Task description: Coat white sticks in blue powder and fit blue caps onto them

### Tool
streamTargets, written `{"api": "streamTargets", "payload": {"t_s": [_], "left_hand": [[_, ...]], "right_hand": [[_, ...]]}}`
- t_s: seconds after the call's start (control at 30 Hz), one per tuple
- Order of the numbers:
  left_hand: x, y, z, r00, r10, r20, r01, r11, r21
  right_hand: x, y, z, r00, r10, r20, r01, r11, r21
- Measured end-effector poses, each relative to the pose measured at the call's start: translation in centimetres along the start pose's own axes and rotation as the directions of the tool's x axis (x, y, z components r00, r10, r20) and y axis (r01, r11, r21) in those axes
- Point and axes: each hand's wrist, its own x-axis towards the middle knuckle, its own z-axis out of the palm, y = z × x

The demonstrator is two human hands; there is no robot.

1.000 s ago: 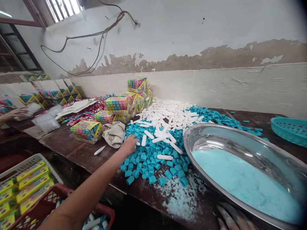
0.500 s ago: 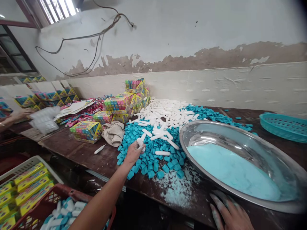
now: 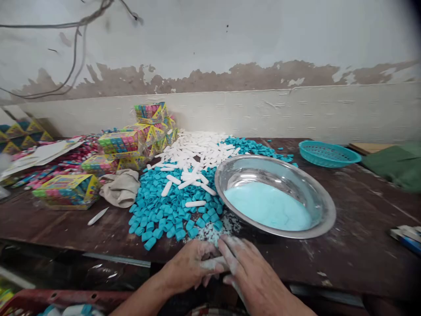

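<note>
My left hand (image 3: 197,264) and my right hand (image 3: 251,270) meet at the table's front edge, just below the scattered powder. Curled fingers on the left hand hide whatever may be in them. The right hand's fingers are stretched out, dusted with pale powder, and touch the left hand. Beyond them lies a heap of blue caps (image 3: 164,215), with white round-ended tubes (image 3: 200,149) piled on and behind it. One white tube (image 3: 195,204) rests alone on the caps. Light blue powder (image 3: 266,206) partly fills a steel basin (image 3: 315,230).
Wrapped packs (image 3: 121,142) are stacked at left behind a beige cloth (image 3: 121,188). A turquoise basket (image 3: 329,153) and green fabric (image 3: 394,164) sit at right. Below the table's left front, a red crate (image 3: 66,298) holds blue-capped white tubes.
My view has turned right. My left hand has left the cap heap, where it held white tubes, and come to the edge. My right hand has moved from beside the basin to meet it.
</note>
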Motion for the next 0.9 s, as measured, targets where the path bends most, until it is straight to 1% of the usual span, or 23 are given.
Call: {"api": "streamTargets", "payload": {"t_s": [0.07, 0.17, 0.2, 0.27, 0.33, 0.4, 0.5, 0.53, 0.57, 0.6, 0.63, 0.67, 0.7, 0.73, 0.77, 0.83, 0.9], "left_hand": [[0.4, 0.5, 0.9, 1.0, 0.007, -0.021, -0.008, 0.998, -0.059], [1.3, 1.2, 1.6, 0.996, 0.03, -0.081, -0.041, 0.988, -0.146], [1.6, 1.5, 1.7, 0.996, 0.044, -0.078, -0.056, 0.985, -0.162], [2.1, 2.2, 1.8, 0.997, 0.069, -0.032, -0.073, 0.984, -0.161], [2.6, 3.0, 1.9, 0.997, 0.082, -0.005, -0.082, 0.992, -0.091], [3.1, 4.0, 2.0, 0.994, 0.105, -0.021, -0.104, 0.994, 0.034], [4.0, 5.3, 1.9, 0.975, 0.211, -0.066, -0.193, 0.958, 0.212], [4.4, 5.5, 1.6, 0.965, 0.243, -0.099, -0.212, 0.944, 0.252], [4.8, 5.5, 1.3, 0.953, 0.262, -0.154, -0.211, 0.935, 0.287], [5.3, 5.4, 0.8, 0.935, 0.27, -0.23, -0.192, 0.931, 0.31], [5.8, 5.2, 0.2, 0.914, 0.262, -0.311, -0.158, 0.934, 0.321], [6.2, 4.8, -0.4, 0.893, 0.241, -0.379, -0.118, 0.941, 0.319], [6.7, 4.4, -0.9, 0.879, 0.214, -0.426, -0.084, 0.949, 0.304], [7.2, 3.9, -1.4, 0.877, 0.184, -0.443, -0.062, 0.959, 0.276], [7.7, 3.5, -1.7, 0.89, 0.148, -0.431, -0.047, 0.97, 0.236], [8.6, 2.9, -2.0, 0.93, 0.072, -0.361, -0.018, 0.988, 0.152], [9.4, 2.6, -1.7, 0.951, 0.028, -0.309, 0.001, 0.996, 0.093]], "right_hand": [[-0.1, 0.1, 0.1, 0.999, -0.017, 0.039, 0.018, 1.0, -0.024], [-0.5, 1.1, -0.2, 0.999, 0.026, -0.028, -0.028, 0.998, -0.05], [-0.5, 1.6, -0.5, 0.998, 0.052, -0.045, -0.053, 0.998, -0.035], [-0.5, 2.6, -1.4, 0.993, 0.107, -0.045, -0.106, 0.994, 0.024], [-0.4, 3.6, -2.5, 0.986, 0.164, -0.005, -0.163, 0.984, 0.067], [-0.3, 4.4, -3.6, 0.979, 0.199, 0.041, -0.201, 0.977, 0.068], [0.4, 5.9, -5.2, 0.975, 0.184, 0.121, -0.193, 0.979, 0.067], [0.8, 6.7, -5.8, 0.973, 0.182, 0.142, -0.192, 0.979, 0.062], [1.4, 7.7, -6.2, 0.967, 0.195, 0.166, -0.205, 0.978, 0.045], [1.9, 8.8, -6.6, 0.955, 0.224, 0.194, -0.231, 0.973, 0.013], [2.5, 10.1, -6.8, 0.933, 0.273, 0.235, -0.273, 0.961, -0.032], [3.0, 11.5, -6.8, 0.9, 0.329, 0.286, -0.319, 0.944, -0.084], [3.5, 12.9, -6.6, 0.866, 0.371, 0.336, -0.349, 0.929, -0.124], [3.8, 14.1, -6.3, 0.835, 0.39, 0.388, -0.362, 0.921, -0.146], [4.0, 15.3, -5.8, 0.804, 0.397, 0.443, -0.36, 0.918, -0.168], [4.3, 16.9, -4.7, 0.76, 0.375, 0.532, -0.313, 0.927, -0.206], [4.5, 17.8, -3.7, 0.738, 0.35, 0.578, -0.256, 0.936, -0.24]]}}
